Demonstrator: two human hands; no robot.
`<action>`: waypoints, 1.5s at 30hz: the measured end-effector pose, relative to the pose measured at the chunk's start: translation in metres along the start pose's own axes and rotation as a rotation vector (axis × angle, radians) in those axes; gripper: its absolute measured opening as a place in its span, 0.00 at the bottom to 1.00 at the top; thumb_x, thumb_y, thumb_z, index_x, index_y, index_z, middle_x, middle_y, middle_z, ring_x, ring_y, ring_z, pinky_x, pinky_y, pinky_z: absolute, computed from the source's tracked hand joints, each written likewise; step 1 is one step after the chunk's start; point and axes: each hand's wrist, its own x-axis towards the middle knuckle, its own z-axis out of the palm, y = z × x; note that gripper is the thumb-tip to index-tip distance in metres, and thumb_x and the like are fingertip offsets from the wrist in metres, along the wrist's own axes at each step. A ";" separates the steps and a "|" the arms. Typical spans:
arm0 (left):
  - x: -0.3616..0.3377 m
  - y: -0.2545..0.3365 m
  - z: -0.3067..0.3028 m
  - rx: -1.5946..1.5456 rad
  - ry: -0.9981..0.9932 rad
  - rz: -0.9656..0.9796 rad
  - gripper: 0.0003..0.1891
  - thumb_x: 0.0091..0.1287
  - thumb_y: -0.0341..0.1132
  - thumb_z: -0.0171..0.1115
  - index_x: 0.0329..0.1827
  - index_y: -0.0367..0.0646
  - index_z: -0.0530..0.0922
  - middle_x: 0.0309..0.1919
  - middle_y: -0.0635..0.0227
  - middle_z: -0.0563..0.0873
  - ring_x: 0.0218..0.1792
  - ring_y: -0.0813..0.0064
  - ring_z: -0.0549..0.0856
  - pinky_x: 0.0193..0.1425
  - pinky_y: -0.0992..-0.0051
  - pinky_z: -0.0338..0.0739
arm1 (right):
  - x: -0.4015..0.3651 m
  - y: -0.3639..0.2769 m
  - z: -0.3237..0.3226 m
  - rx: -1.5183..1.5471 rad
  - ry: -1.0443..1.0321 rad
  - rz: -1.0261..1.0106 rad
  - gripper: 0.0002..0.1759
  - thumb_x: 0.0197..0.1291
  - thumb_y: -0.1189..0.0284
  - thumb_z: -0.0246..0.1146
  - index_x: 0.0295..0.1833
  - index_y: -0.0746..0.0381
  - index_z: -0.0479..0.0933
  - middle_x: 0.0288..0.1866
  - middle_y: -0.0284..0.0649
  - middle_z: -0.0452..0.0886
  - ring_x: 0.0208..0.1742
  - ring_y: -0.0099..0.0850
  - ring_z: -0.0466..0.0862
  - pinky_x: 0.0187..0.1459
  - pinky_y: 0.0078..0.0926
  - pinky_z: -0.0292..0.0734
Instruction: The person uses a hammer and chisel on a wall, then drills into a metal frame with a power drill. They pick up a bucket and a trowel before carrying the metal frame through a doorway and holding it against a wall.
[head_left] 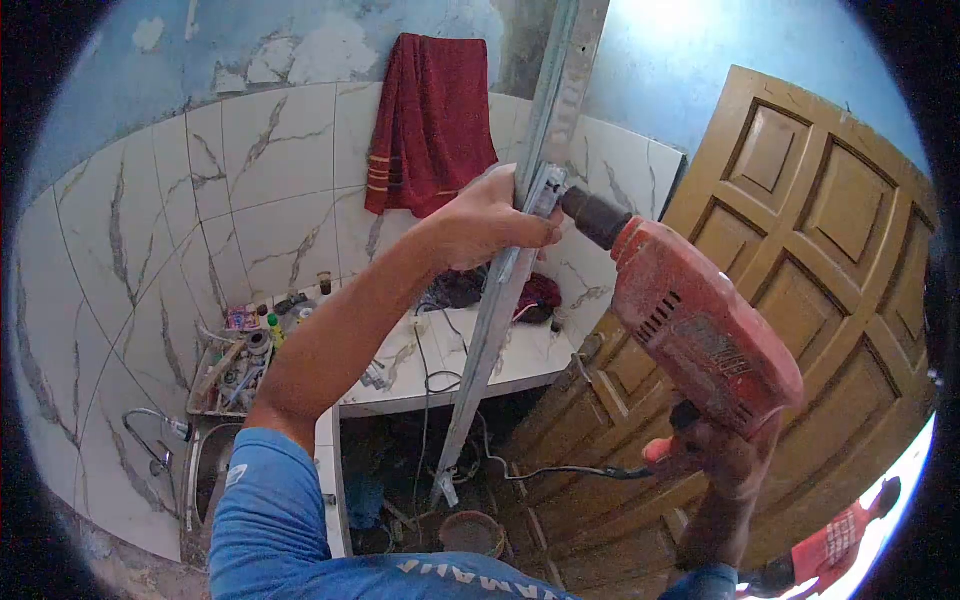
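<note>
My right hand (725, 450) grips the handle of a dusty red power drill (700, 320), its dark chuck pointing up and left. The chuck's tip is at a short metal bracket piece (545, 190) on a long metal channel (490, 340). Around the channel and bracket, my left hand (495, 220) is closed, thumb and fingers on either side. The channel runs upright and slightly tilted, from the top of the view down near the floor. Whether the bit touches the metal is hidden. A cord (580, 470) leads from the drill's handle to the left.
A tiled counter (540, 355) stands behind the channel, with a sink (210, 460) and tap (155, 440) at left. A maroon towel (430, 120) hangs on the wall. A wooden door (790, 220) leans at right. A bucket (472, 535) sits below. A person in red (830, 545) is at lower right.
</note>
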 end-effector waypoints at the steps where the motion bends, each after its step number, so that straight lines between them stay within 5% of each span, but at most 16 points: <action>1: 0.002 -0.002 -0.003 -0.017 -0.013 0.007 0.11 0.50 0.36 0.64 0.31 0.42 0.74 0.24 0.73 0.76 0.26 0.81 0.75 0.32 0.77 0.72 | 0.000 0.007 0.003 -0.014 0.040 -0.146 0.32 0.39 0.76 0.66 0.55 0.71 0.66 0.34 0.44 0.79 0.26 0.30 0.80 0.22 0.23 0.79; 2: 0.003 -0.003 -0.004 -0.035 -0.028 0.012 0.10 0.49 0.35 0.64 0.31 0.42 0.74 0.24 0.72 0.76 0.26 0.81 0.75 0.33 0.78 0.72 | 0.000 0.007 0.006 -0.011 0.042 -0.146 0.32 0.39 0.76 0.66 0.55 0.71 0.66 0.34 0.44 0.79 0.26 0.30 0.80 0.22 0.23 0.79; 4: 0.003 -0.003 -0.007 -0.074 -0.019 -0.015 0.15 0.49 0.34 0.67 0.36 0.40 0.73 0.26 0.70 0.78 0.28 0.79 0.78 0.34 0.77 0.74 | -0.001 0.005 0.010 0.144 -0.002 -0.047 0.42 0.36 0.79 0.69 0.63 0.69 0.61 0.54 0.49 0.73 0.47 0.38 0.80 0.32 0.31 0.87; 8: 0.005 -0.008 -0.009 -0.127 -0.019 0.021 0.25 0.50 0.31 0.69 0.49 0.38 0.67 0.33 0.65 0.79 0.30 0.74 0.82 0.35 0.73 0.78 | 0.000 0.007 0.013 0.118 0.020 0.035 0.42 0.36 0.79 0.68 0.63 0.70 0.60 0.53 0.49 0.74 0.47 0.39 0.80 0.32 0.32 0.86; 11: 0.001 -0.009 -0.003 -0.093 0.129 0.104 0.29 0.53 0.29 0.67 0.55 0.39 0.61 0.37 0.62 0.78 0.31 0.72 0.82 0.37 0.70 0.79 | 0.001 0.021 0.015 0.166 -0.017 -0.120 0.41 0.37 0.78 0.68 0.62 0.71 0.61 0.50 0.50 0.75 0.43 0.39 0.81 0.30 0.32 0.86; 17: 0.003 -0.013 -0.018 -0.047 0.113 0.129 0.30 0.55 0.28 0.66 0.57 0.39 0.59 0.37 0.61 0.78 0.34 0.69 0.83 0.41 0.67 0.80 | -0.003 0.037 0.016 0.242 -0.006 -0.062 0.39 0.38 0.74 0.69 0.59 0.72 0.63 0.46 0.48 0.77 0.37 0.34 0.81 0.27 0.29 0.86; 19: 0.001 -0.010 -0.022 -0.040 0.108 0.120 0.30 0.55 0.29 0.66 0.58 0.39 0.59 0.37 0.61 0.78 0.35 0.69 0.83 0.42 0.66 0.79 | -0.005 0.034 0.028 0.256 0.005 -0.152 0.35 0.41 0.75 0.64 0.58 0.71 0.61 0.40 0.48 0.77 0.32 0.33 0.80 0.30 0.27 0.78; 24: -0.005 -0.003 -0.035 -0.074 0.020 0.112 0.31 0.57 0.33 0.66 0.62 0.37 0.60 0.39 0.59 0.79 0.40 0.67 0.83 0.46 0.66 0.78 | -0.009 0.055 0.036 0.252 0.066 -0.164 0.35 0.42 0.75 0.65 0.59 0.71 0.62 0.41 0.48 0.78 0.34 0.33 0.80 0.32 0.27 0.79; 28: -0.015 0.004 -0.039 0.069 0.074 0.117 0.32 0.56 0.37 0.67 0.61 0.36 0.62 0.45 0.57 0.80 0.45 0.65 0.82 0.48 0.68 0.78 | -0.011 0.085 0.048 0.251 0.093 -0.159 0.35 0.42 0.75 0.66 0.59 0.72 0.63 0.42 0.48 0.78 0.36 0.33 0.80 0.34 0.27 0.81; 31: -0.023 0.002 -0.040 0.856 0.401 0.215 0.33 0.51 0.43 0.72 0.56 0.38 0.66 0.41 0.61 0.82 0.40 0.72 0.83 0.47 0.71 0.78 | -0.014 0.107 0.056 0.242 0.105 -0.154 0.35 0.43 0.75 0.67 0.59 0.72 0.63 0.42 0.47 0.78 0.38 0.33 0.80 0.35 0.27 0.82; 34: -0.022 0.004 -0.038 0.919 0.407 0.288 0.32 0.51 0.45 0.71 0.55 0.39 0.67 0.37 0.64 0.82 0.38 0.76 0.83 0.47 0.74 0.77 | -0.019 0.120 0.062 0.227 0.124 -0.167 0.35 0.43 0.75 0.67 0.59 0.73 0.63 0.43 0.47 0.78 0.40 0.33 0.81 0.36 0.26 0.83; 40: -0.031 0.012 -0.025 0.635 0.359 0.189 0.24 0.57 0.45 0.66 0.50 0.37 0.73 0.37 0.68 0.82 0.34 0.77 0.81 0.42 0.74 0.77 | -0.013 0.143 0.096 0.309 0.184 -0.284 0.42 0.48 0.84 0.59 0.69 0.65 0.50 0.50 0.50 0.75 0.47 0.38 0.79 0.41 0.27 0.81; 43: -0.035 0.041 -0.025 0.631 0.304 -0.021 0.26 0.61 0.34 0.60 0.61 0.37 0.64 0.38 0.61 0.81 0.37 0.69 0.81 0.42 0.70 0.74 | -0.016 0.141 0.100 0.302 0.213 -0.238 0.31 0.50 0.76 0.63 0.60 0.69 0.62 0.43 0.47 0.78 0.43 0.33 0.80 0.42 0.26 0.78; 45: -0.035 0.043 -0.042 0.610 0.230 -0.033 0.25 0.60 0.34 0.61 0.60 0.37 0.66 0.37 0.66 0.80 0.36 0.75 0.78 0.41 0.73 0.74 | -0.019 0.143 0.095 0.323 0.165 -0.231 0.30 0.50 0.77 0.63 0.60 0.69 0.62 0.43 0.47 0.78 0.43 0.33 0.80 0.41 0.26 0.78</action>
